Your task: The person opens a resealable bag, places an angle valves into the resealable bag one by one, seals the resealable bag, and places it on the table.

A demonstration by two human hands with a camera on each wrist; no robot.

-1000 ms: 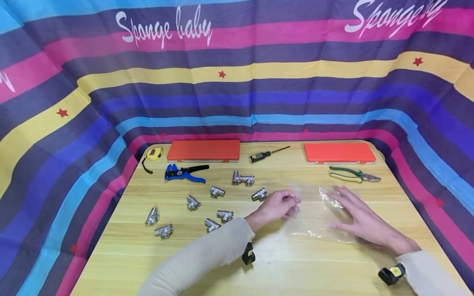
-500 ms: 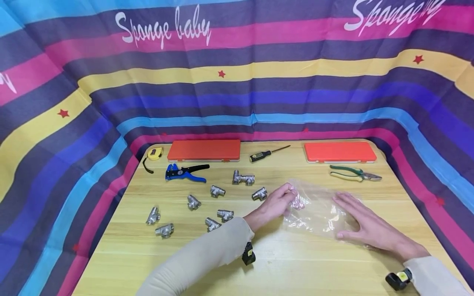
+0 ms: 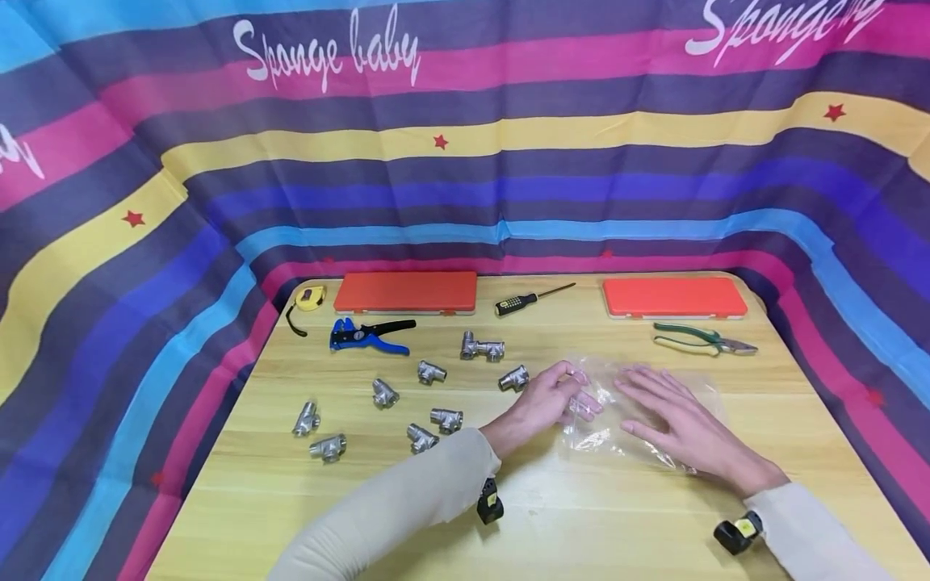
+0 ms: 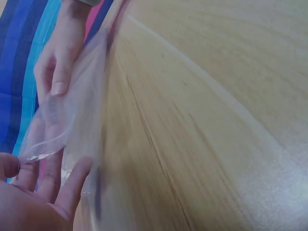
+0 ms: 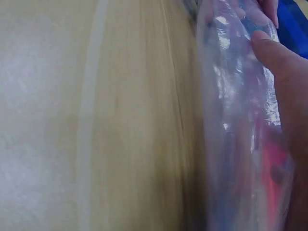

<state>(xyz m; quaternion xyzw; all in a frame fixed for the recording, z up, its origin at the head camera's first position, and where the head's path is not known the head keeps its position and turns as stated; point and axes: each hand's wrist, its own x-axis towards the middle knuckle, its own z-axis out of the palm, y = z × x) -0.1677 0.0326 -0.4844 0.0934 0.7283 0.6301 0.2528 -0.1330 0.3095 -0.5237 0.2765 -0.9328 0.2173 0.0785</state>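
1. A wooden table (image 3: 552, 524) is seen, with striped cloth (image 3: 465, 177) hung all around it.
2. A clear plastic bag (image 3: 639, 403) is laid flat on the table, right of the middle, in front of the green pliers (image 3: 703, 340).
3. The bag is touched by both hands. The right hand (image 3: 672, 420) is laid flat on top of it, with the fingers straight and spread apart. Nothing is gripped by this hand.
4. The left hand (image 3: 548, 399) is set at the bag's left edge. Its fingers are bent at the edge, and the wrist view shows fingertips (image 4: 57, 89) on the thin plastic. Whether the edge is really pinched cannot be told.
5. 2 orange cases (image 3: 404, 291) (image 3: 674, 297) are kept at the far side, with a screwdriver (image 3: 530, 299) between them.
6. A blue wire stripper (image 3: 366, 336) and a yellow tape measure (image 3: 309, 298) are placed at the far left.
7. 8 small metal tee pipe fittings (image 3: 481, 349) are spread to the left of the bag. The nearest one (image 3: 514, 378) is just beside the left hand.
8. What could go wrong, as a guess: the bag is thin and slippery, so it could slide or crumple under the flat hand. The fitting close by could be bumped by the left hand and rolled away.
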